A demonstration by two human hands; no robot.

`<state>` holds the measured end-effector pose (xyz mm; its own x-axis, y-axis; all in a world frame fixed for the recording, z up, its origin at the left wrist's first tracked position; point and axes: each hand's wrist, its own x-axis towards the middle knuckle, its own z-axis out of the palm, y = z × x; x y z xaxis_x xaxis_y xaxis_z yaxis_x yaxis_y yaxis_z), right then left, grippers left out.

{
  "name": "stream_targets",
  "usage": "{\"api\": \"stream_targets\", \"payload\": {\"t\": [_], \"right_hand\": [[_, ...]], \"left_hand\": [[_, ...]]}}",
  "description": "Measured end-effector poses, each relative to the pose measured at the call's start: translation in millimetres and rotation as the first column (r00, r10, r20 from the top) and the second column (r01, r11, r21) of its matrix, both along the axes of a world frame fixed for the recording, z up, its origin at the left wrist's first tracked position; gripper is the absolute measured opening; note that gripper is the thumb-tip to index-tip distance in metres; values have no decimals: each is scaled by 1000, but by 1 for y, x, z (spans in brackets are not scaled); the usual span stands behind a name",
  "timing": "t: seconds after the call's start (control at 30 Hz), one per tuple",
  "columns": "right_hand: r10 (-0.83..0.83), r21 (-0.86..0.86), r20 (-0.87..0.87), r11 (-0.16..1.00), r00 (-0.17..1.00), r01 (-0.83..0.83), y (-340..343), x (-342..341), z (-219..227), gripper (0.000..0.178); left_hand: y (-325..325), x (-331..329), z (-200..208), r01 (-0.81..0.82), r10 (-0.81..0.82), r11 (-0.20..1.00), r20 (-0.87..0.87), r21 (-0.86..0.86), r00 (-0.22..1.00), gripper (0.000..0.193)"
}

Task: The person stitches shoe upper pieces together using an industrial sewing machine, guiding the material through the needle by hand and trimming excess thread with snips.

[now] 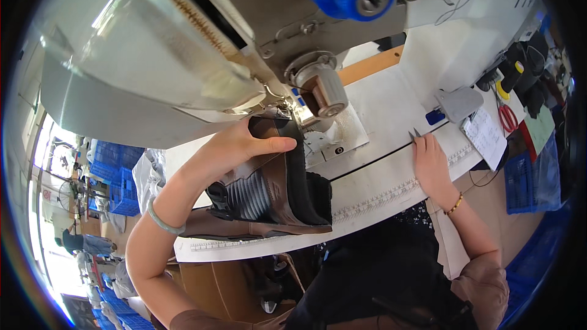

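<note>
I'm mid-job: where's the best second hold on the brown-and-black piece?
I'd likely pinch the lower right corner of the brown-and-black piece, coming from the right: its thick black border looks unobstructed there, while the upper end sits close under the sewing machine, beside the left hand. The right hand holds a small pointed tool, so set that down first.

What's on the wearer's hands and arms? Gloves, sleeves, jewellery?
No gloves. Left hand: smooth pale green bangle at the wrist. Right hand: thin gold-coloured bracelet. Both forearms are bare; brown sleeves cover the upper arms.
</note>
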<state>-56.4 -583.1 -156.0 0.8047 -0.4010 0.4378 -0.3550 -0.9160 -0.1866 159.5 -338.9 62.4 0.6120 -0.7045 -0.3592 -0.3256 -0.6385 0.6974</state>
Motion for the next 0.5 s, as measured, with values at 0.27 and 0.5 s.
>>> {"api": "stream_targets", "payload": {"t": [0.27,0.5], "right_hand": [[104,708,484,538,869,-458,25,30,84,17],[501,883,408,-5,763,-469,37,60,137,29]], "left_hand": [[-1,-1,-15,-198,120,971,-438,-136,891,46],[-3,-1,-19,-200,92,963,-477,-180,874,34]]}}
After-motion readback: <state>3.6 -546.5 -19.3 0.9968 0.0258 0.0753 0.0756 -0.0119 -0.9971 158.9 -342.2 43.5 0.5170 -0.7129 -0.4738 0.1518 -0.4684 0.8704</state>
